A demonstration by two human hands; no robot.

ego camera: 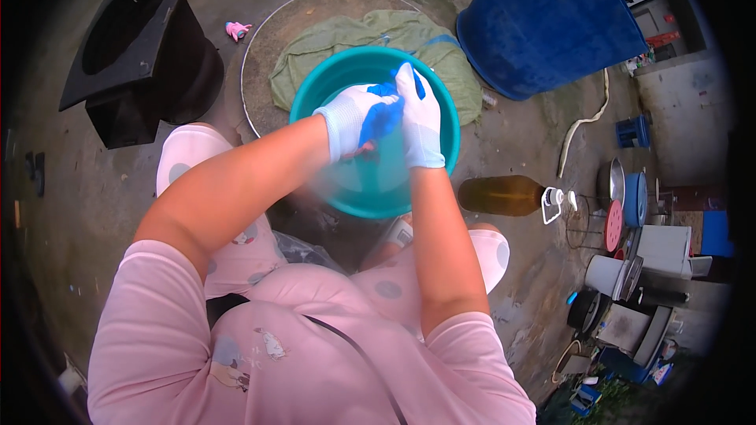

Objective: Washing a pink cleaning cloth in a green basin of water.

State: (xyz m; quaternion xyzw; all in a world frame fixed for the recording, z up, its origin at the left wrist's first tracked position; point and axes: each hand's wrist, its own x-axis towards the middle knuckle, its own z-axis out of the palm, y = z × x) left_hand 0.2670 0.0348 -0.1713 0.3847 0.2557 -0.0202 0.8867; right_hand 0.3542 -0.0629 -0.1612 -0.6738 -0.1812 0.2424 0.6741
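Both hands wear white knit gloves with blue-coated palms and meet over a teal plastic basin (452, 130) that holds water. My left hand (360, 115) is bent inward, its blue palm side partly showing, fingers against the other glove. Beside it, my right hand (420, 109) has its fingers curled and its thumb raised near the basin's far side. Whether anything small is between the fingers is hidden. A small blurred reddish thing (367, 147) shows just below the left glove; what it is cannot be told. A green woven sack (331, 41) lies under and behind the basin.
A large blue plastic tub (549, 23) stands at upper right, a black square-topped container (183, 71) at upper left. A big bottle of amber liquid with a pump (502, 195) lies right of the basin. Beyond are a pale hose (576, 124), pots and lids. A small pink object (238, 30) lies behind.
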